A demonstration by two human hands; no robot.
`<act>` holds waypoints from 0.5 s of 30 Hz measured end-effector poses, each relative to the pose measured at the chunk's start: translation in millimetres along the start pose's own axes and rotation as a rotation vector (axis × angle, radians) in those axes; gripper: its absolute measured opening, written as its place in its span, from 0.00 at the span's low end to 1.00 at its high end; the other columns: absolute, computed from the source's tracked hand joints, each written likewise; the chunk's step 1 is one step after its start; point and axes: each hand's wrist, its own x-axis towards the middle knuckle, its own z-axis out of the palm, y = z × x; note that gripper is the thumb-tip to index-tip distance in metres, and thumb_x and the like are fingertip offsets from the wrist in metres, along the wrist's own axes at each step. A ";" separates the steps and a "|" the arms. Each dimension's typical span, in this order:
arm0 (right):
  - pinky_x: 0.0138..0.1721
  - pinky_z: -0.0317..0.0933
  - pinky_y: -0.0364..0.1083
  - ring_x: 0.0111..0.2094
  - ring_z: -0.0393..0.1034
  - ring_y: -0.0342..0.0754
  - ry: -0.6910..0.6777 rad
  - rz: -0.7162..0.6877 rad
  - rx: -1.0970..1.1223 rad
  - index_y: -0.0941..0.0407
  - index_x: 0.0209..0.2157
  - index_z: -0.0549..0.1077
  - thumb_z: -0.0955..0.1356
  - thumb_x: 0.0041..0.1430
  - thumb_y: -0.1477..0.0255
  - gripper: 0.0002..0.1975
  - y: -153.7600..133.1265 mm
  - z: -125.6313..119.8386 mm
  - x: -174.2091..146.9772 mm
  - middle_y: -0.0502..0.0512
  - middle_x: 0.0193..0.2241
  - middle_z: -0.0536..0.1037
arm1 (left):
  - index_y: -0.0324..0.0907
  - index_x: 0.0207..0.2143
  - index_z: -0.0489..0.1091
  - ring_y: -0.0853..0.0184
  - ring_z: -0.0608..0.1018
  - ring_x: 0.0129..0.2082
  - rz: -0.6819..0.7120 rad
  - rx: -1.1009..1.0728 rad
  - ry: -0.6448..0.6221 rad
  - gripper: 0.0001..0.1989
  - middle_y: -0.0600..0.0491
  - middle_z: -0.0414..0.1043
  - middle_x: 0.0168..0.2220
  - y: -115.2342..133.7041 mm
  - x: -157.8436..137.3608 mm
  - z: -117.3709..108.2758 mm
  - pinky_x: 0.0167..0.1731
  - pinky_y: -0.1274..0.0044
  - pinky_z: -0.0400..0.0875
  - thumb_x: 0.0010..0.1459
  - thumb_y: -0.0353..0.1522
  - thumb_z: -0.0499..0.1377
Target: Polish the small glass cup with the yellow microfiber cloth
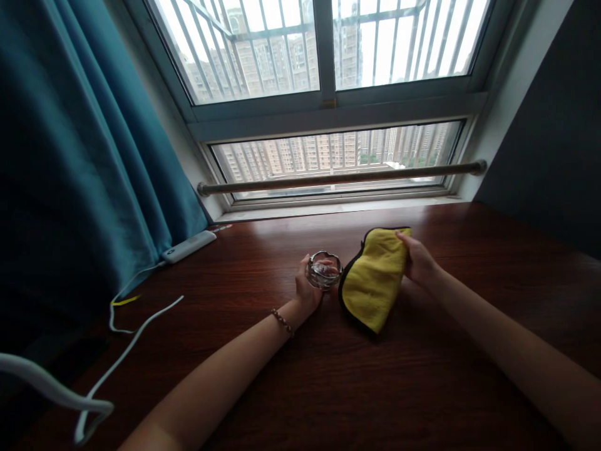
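Observation:
My left hand (307,285) is closed around a small clear glass bowl (325,270), its open top facing up toward me. Through the glass, parts of my fingers show. To the right, my right hand (419,260) pinches the upper right edge of a yellow cloth (375,275) with black trim. The cloth hangs in a loose fold, its left edge close beside the bowl; whether they touch I cannot tell. A beaded bracelet (282,321) circles my left wrist.
Both hands are over a reddish-brown wooden table (357,394). A white power strip (189,246) lies at the back left by a blue curtain (126,156). White cables (136,338) run along the left side. A metal rail (342,180) crosses before the window.

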 end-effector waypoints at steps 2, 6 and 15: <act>0.29 0.69 0.47 0.25 0.72 0.49 0.075 0.031 -0.031 0.62 0.29 0.70 0.62 0.56 0.76 0.07 12.6 -18.6 17.6 0.59 0.24 0.75 | 0.33 0.27 0.72 0.62 0.75 0.24 0.006 0.006 -0.009 0.26 0.44 0.74 0.24 -0.7 -0.3 0.2 0.30 0.70 0.70 0.54 0.47 0.48; 0.27 0.68 0.41 0.24 0.71 0.45 0.153 -0.036 -0.041 0.63 0.28 0.69 0.65 0.53 0.80 0.02 28.2 -40.2 35.7 0.58 0.23 0.74 | 0.32 0.27 0.72 0.62 0.75 0.24 0.010 0.015 -0.021 0.26 0.43 0.74 0.24 -1.0 -0.6 0.5 0.28 0.71 0.70 0.54 0.46 0.48; 0.25 0.68 0.39 0.27 0.71 0.43 0.178 -0.264 0.007 0.60 0.34 0.68 0.68 0.41 0.86 0.15 14.7 -51.3 40.9 0.54 0.28 0.74 | 0.31 0.29 0.72 0.60 0.76 0.27 -0.035 0.003 -0.095 0.27 0.42 0.74 0.27 -1.0 -3.4 3.4 0.31 0.68 0.70 0.54 0.47 0.48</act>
